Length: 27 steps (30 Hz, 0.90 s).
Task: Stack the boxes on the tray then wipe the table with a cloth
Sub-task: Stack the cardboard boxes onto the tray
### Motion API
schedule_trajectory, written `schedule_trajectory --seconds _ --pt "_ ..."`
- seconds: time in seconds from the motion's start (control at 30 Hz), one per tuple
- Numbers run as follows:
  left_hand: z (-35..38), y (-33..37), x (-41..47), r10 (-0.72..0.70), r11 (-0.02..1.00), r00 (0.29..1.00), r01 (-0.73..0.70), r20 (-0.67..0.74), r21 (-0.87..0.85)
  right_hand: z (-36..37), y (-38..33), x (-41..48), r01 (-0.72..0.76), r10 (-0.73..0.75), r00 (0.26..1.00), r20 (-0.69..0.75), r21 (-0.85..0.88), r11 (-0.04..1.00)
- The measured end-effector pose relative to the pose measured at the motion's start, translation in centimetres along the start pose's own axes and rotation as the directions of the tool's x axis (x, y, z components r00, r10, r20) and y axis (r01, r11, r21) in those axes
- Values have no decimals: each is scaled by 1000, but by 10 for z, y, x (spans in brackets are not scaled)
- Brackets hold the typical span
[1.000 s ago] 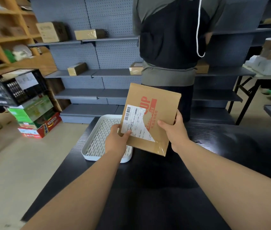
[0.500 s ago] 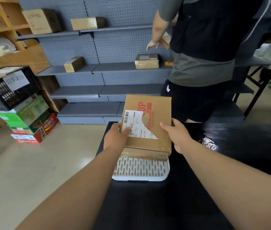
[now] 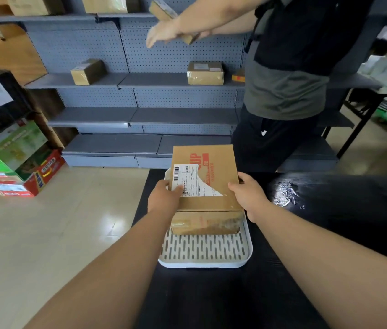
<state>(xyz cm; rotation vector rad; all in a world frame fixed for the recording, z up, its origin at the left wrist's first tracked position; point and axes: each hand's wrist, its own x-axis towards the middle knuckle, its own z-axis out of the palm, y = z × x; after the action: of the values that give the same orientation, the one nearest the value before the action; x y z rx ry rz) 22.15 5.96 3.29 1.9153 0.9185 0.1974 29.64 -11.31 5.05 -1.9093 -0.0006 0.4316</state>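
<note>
Both forearms are bare, with no sleeve in view. The left hand (image 3: 164, 200) and the right hand (image 3: 250, 198) wear no glove, ring or watch.

Stockroom: grey pegboard shelving (image 3: 140, 81), taped parcels (image 3: 205, 72), stacked cartons (image 3: 19, 160).

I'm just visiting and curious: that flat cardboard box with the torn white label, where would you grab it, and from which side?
By its two long side edges, one hand from each side. The cardboard box is wide and shallow, so opposite edges keep it level over the white tray. The left hand and right hand hold it that way, thumbs on top; the fingers underneath are hidden.
</note>
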Motion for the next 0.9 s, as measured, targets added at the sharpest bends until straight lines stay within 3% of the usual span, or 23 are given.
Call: schedule_trajectory --seconds 0.73,0.9 --pt "4 -3 23 10 998 1000 -10 4 -54 9 7 23 2 2 1000 17 -228 974" --pt "4 0 20 -4 1000 1000 4 -6 2 7 10 22 52 -49 999 17 -268 962"
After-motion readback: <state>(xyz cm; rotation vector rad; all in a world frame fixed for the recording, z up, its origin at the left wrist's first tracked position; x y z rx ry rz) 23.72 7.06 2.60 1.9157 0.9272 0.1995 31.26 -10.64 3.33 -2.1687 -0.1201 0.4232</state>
